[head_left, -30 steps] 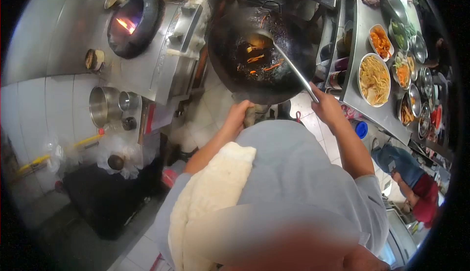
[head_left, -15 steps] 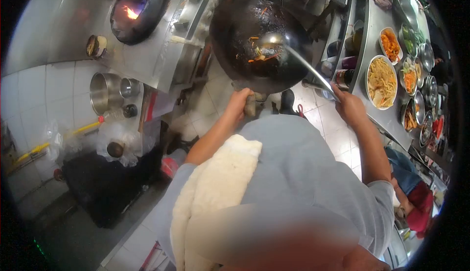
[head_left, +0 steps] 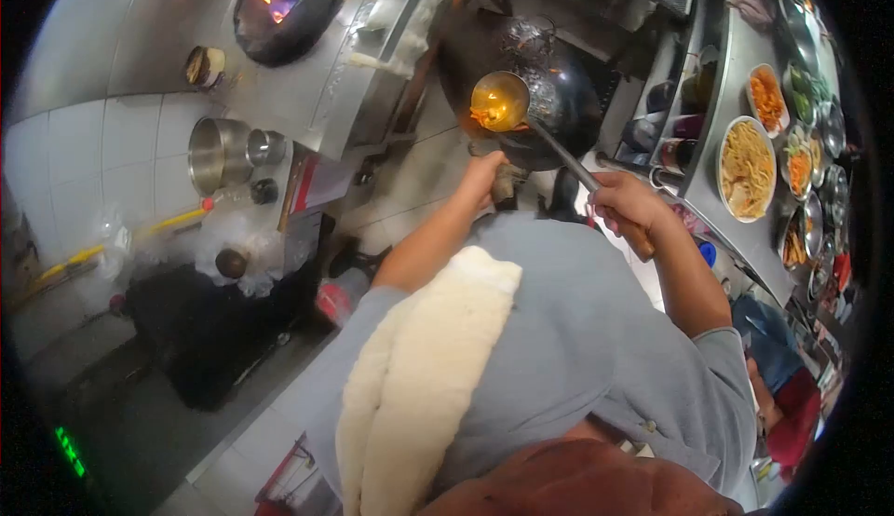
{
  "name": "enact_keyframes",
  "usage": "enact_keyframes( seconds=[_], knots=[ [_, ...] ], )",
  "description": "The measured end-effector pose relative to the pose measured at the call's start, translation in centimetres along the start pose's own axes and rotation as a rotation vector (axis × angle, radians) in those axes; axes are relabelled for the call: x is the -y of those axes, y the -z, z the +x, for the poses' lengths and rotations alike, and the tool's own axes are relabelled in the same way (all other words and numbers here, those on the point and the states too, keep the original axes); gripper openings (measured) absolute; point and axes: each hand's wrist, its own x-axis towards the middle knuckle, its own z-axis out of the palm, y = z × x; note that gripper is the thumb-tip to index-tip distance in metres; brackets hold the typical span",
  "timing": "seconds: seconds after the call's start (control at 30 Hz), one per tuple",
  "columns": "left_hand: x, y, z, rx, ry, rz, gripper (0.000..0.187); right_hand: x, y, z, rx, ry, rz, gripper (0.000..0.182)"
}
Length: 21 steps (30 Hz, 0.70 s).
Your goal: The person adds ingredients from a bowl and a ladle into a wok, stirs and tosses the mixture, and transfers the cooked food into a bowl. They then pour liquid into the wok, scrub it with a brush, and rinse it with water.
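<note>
My left hand (head_left: pixel 481 181) is closed round the short handle (head_left: pixel 507 183) at the near edge of a black wok (head_left: pixel 566 106). In my right hand (head_left: pixel 629 207) is the wooden grip of a long-handled ladle (head_left: pixel 565 156), its fingers wrapped round it. The ladle's bowl hangs over the left side of the wok, and orange food pieces (head_left: pixel 486 117) show at its lower rim. Dark, shiny residue coats the far inside of the wok. Part of the wok's left side is hidden behind the ladle.
A flame burns in a round burner (head_left: pixel 270 2) at upper left. On the steel counter (head_left: pixel 717 157) at right stand a plate of noodles (head_left: pixel 747 169), a dish of orange food (head_left: pixel 766 100) and several bowls. Metal pots (head_left: pixel 216 156) sit at left. Another person's red sleeve (head_left: pixel 793 427) shows at lower right.
The ladle has come up from inside the wok towards me, and the orange pieces have left the wok's middle. My right hand has drawn back and turned. The wok is tipped differently.
</note>
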Motion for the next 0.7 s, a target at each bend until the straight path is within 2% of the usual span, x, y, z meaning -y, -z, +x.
enact_keyframes(
  seconds=[0.03, 0.13, 0.23, 0.27, 0.3, 0.33, 0.37, 0.4, 0.43, 0.47, 0.5, 0.57, 0.6, 0.63, 0.67, 0.7],
  knots=[
    [0.6, 0.6, 0.2, 0.018, 0.025, -0.03, 0.024, 0.0, -0.1, 0.4, 0.082, -0.018, 0.132, 0.008],
    [2.4, 2.6, -0.7, 0.058, 0.051, -0.093, 0.025, -1.0, -0.5, -0.1, 0.189, 0.039, 0.339, 0.008],
    [2.4, 3.5, -4.0, -0.026, 0.107, -0.137, 0.02, -1.7, 0.1, -0.6, 0.237, 0.068, 0.464, 0.013],
    [0.1, 1.9, -7.7, -0.034, 0.049, -0.08, 0.02, -1.6, 0.4, -0.8, 0.137, 0.125, 0.33, 0.024],
    [0.5, 2.6, -8.1, -0.025, 0.047, -0.089, 0.02, -1.5, 0.9, -0.9, 0.036, 0.185, 0.196, 0.036],
    [1.3, 3.4, -8.2, -0.021, 0.002, -0.071, 0.021, -1.7, 2.0, -0.3, -0.07, 0.196, -0.015, 0.058],
    [1.7, 4.0, -8.3, -0.02, -0.044, -0.051, 0.021, -1.2, 2.4, 0.2, -0.076, 0.194, -0.02, 0.058],
    [0.4, 3.4, -9.5, -0.015, -0.045, -0.053, 0.021, -0.4, 2.7, 0.9, -0.229, 0.258, -0.338, 0.059],
    [-1.9, 1.9, -11.7, -0.08, 0.035, 0.028, 0.021, 0.0, 2.9, 1.5, -0.379, 0.316, -0.656, 0.059],
    [-3.3, 0.8, -12.7, -0.144, 0.109, 0.11, 0.022, -0.1, 3.2, 2.5, -0.387, 0.35, -0.742, 0.062],
    [-3.5, 0.5, -12.7, -0.143, 0.108, 0.11, 0.022, -0.6, 3.0, 3.5, -0.389, 0.351, -0.743, 0.062],
    [-3.8, -0.5, -11.8, -0.163, -0.039, 0.276, 0.033, -1.2, 2.5, 5.0, -0.347, 0.327, -0.785, 0.06],
    [-2.9, -0.3, -9.9, -0.161, -0.041, 0.277, 0.033, 0.6, 0.7, 3.8, -0.3, 0.216, -0.69, 0.06],
    [-1.1, 0.8, -6.9, -0.118, -0.041, 0.126, 0.03, 0.4, 0.7, 3.9, -0.3, 0.217, -0.688, 0.06],
    [0.0, 1.5, -4.7, -0.077, -0.043, -0.024, 0.026, 0.3, 0.5, 4.1, -0.153, 0.151, -0.524, 0.056],
    [0.0, 1.6, -3.8, -0.084, -0.048, -0.021, 0.026, 0.3, 0.4, 4.5, -0.003, 0.089, -0.36, 0.051]
  ],
)
